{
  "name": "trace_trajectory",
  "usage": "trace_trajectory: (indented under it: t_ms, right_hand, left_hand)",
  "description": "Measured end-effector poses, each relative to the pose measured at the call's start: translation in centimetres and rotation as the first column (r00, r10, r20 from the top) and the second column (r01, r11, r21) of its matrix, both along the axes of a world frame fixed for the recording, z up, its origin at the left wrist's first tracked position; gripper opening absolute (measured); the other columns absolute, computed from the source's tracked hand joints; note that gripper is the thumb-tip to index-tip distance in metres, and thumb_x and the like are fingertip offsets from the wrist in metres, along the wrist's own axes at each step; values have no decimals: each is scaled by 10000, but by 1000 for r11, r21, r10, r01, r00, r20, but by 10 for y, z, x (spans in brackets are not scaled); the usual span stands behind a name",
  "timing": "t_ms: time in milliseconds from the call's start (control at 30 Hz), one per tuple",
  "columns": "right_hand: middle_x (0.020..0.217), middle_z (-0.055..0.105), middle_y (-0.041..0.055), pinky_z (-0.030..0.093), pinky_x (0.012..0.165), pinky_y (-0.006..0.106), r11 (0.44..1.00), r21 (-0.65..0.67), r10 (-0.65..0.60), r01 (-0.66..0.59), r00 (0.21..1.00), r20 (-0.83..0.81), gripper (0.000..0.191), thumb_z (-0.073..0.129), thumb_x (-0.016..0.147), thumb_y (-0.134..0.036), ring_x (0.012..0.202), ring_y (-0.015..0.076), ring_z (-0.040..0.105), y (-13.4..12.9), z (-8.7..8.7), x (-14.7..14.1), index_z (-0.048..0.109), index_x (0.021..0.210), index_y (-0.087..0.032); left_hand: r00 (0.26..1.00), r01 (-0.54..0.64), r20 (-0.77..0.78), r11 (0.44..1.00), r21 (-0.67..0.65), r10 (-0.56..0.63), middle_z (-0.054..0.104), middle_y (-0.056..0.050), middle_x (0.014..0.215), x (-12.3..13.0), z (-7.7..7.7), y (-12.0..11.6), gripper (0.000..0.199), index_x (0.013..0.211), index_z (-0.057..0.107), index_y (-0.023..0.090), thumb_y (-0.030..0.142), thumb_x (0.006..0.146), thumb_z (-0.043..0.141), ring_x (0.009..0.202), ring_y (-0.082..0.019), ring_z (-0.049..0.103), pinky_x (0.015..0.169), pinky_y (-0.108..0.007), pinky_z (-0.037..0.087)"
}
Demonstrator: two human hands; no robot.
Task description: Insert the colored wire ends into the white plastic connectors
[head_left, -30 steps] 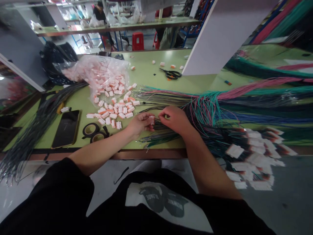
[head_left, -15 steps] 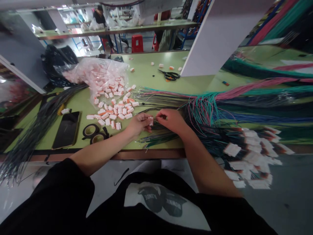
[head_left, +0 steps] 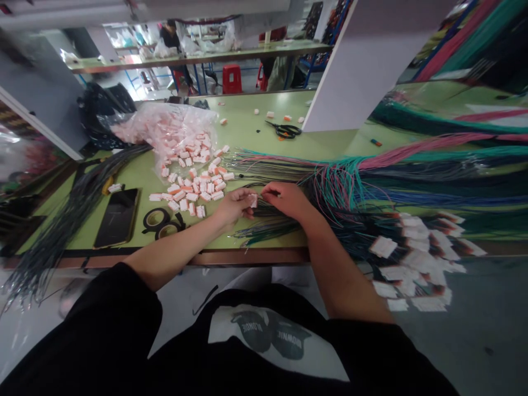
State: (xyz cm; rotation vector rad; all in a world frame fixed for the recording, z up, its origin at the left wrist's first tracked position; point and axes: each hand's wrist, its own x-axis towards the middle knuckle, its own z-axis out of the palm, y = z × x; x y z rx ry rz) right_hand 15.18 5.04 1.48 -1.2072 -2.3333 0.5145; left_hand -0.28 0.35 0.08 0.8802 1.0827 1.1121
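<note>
The block is being held over the middle of the surface, close to its near edge, with the left hand gripping it between thumb and fingers. Its long axis seems to be running towards the near edge, across the line between the hands, though the small size is leaving this uncertain. The right hand is facing the block from the right, its fingertips lying just beside it, apparently not touching. They are pinching together, seemingly on one of the wires, too fine to confirm. The left hand, being in contact, is the nearer. The pile is spreading beyond it, farther from the near edge; the wires are stretching towards the right edge.
</note>
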Motion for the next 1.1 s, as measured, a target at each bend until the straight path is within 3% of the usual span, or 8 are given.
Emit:
trace_trajectory:
  t_ms: [267,367,533,633,733,833,967,1100]
  right_hand:
    - [936,687,66,395,699,272,992,66,98,-109,982,160,321,580,751,-345,827,191,597,-9,1,1,625,1018,-172]
    - [863,690,85,382,698,282,987,162,-34,-3,973,228,238,559,774,-331,814,210,596,-17,5,6,644,921,-165]
    - [820,663,66,397,709,281,931,230,-253,283,955,-154,207,541,757,-340,794,186,569,-28,30,38,637,734,-158]
    - [700,622,35,399,651,284,936,96,-302,339,912,-277,219,616,659,-375,698,171,546,-33,47,53,603,651,-157]
    - [651,591,-6,409,606,271,946,-143,-325,292,829,-455,239,646,588,-363,629,141,528,-38,54,61,575,698,-163]
    - [669,586,-21,422,596,272,934,-235,-357,270,751,-556,304,658,542,-350,633,137,529,-42,54,74,553,769,-177]
    - [712,583,6,408,635,314,876,18,-435,483,805,-403,292,664,554,-357,688,175,525,-46,58,99,568,778,-196]
    - [629,554,50,369,616,357,831,135,-513,540,836,-193,196,618,643,-387,626,197,489,-44,67,105,516,622,-221]
  left_hand:
    - [999,34,-10,990,139,-33,532,58,547,-3,0,2,231,864,540,123,182,687,677,411,-46,490,427,-179,441]
    - [999,15,27,980,196,-21,578,46,631,-6,4,-3,340,934,516,135,149,644,693,470,-62,540,499,-222,494]
    - [981,45,-193,962,270,8,627,-9,796,1,26,-19,235,894,557,129,117,671,630,544,-64,564,604,-262,511]
    - [925,187,-378,920,345,-47,649,-40,879,29,43,-19,233,868,610,128,101,639,648,750,-115,602,757,-276,487]
    - [948,218,-314,834,508,-57,628,-60,1041,72,48,-6,443,971,601,144,110,550,734,967,-164,568,877,-277,430]
    - [966,257,-169,782,568,-195,638,-59,996,111,38,11,401,958,599,126,89,575,713,957,-159,565,881,-265,412]
    - [942,319,-73,804,502,-328,639,-15,810,131,25,21,236,859,615,102,49,631,645,803,-119,563,820,-244,408]
    - [917,373,-26,834,406,-398,562,26,598,128,23,25,134,796,615,101,142,675,652,609,-98,510,710,-252,399]
